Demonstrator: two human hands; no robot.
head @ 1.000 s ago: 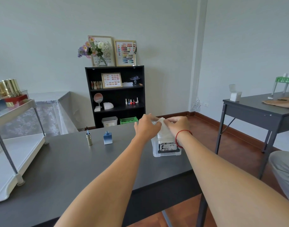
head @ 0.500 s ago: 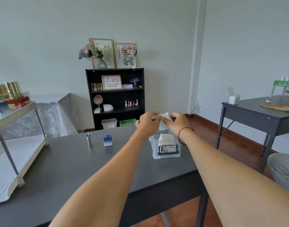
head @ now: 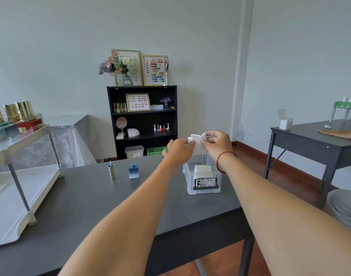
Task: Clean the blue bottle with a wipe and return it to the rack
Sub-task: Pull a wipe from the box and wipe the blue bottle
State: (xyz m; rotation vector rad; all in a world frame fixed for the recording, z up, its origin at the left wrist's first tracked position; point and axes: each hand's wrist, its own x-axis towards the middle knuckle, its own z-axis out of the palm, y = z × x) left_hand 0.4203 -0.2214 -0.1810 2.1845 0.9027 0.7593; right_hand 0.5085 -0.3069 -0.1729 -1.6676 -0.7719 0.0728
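Note:
A small square blue bottle [head: 134, 171] stands uncapped on the dark table [head: 87, 196], with its gold cap and brush [head: 111, 171] upright just to its left. Both my hands are raised above a clear plastic box [head: 204, 179] of white wipes. My left hand [head: 178, 150] and my right hand [head: 217, 144] pinch a single white wipe [head: 197, 143] between them, held in the air over the box. A white two-tier rack [head: 21, 172] stands at the table's left end.
Gold-capped bottles [head: 13, 114] sit on the rack's top tier. A black bookshelf [head: 142, 120] stands against the far wall. A second dark table [head: 318, 142] is at the right, and a person's grey-clad knee [head: 343, 206] shows at the right edge.
Both hands have lifted the wipe up and out of the box; one second ago they were down at the box's opening.

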